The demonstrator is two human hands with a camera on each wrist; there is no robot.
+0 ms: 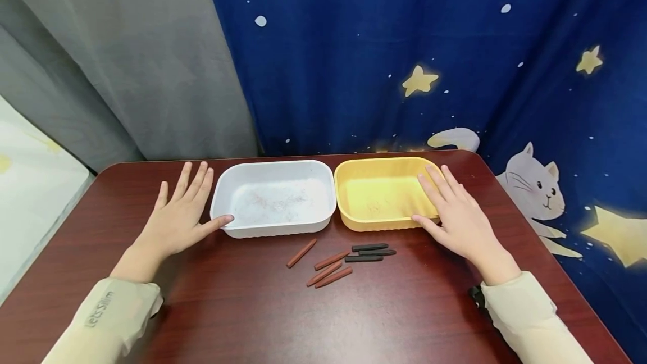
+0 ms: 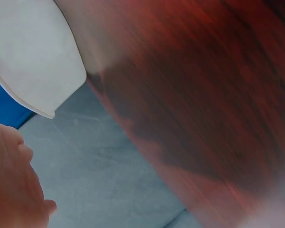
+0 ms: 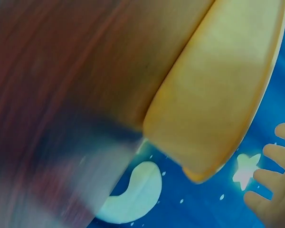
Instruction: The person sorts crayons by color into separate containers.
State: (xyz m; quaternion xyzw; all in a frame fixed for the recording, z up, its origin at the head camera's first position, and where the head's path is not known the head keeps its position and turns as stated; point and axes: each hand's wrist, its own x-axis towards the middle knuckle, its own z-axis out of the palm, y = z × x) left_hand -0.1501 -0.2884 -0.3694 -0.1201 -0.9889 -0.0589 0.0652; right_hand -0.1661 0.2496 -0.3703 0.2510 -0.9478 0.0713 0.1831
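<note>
My left hand (image 1: 177, 218), fingers straight and spread, is at the left end of a white plastic bin (image 1: 278, 230); its thumb overlaps the bin's near-left corner. On the other side, my right hand (image 1: 461, 219) has its fingers spread over the right end of a yellow plastic bin (image 1: 376, 223). Both hands hold nothing. The bins stand side by side, with faint coloured smudges on their floors. In front of them lie several reddish-brown crayons (image 1: 329, 274) and three black crayons (image 1: 364, 259). The left wrist view shows the white bin's side (image 2: 33, 52); the right wrist view shows the yellow bin's side (image 3: 204, 95).
Everything stands on a dark red-brown wooden table (image 1: 242, 313), the bins near its far edge. Behind it hang a grey curtain (image 1: 141, 60) and a blue curtain (image 1: 343, 55) with stars and a cat. A white surface (image 1: 35, 195) is at the far left.
</note>
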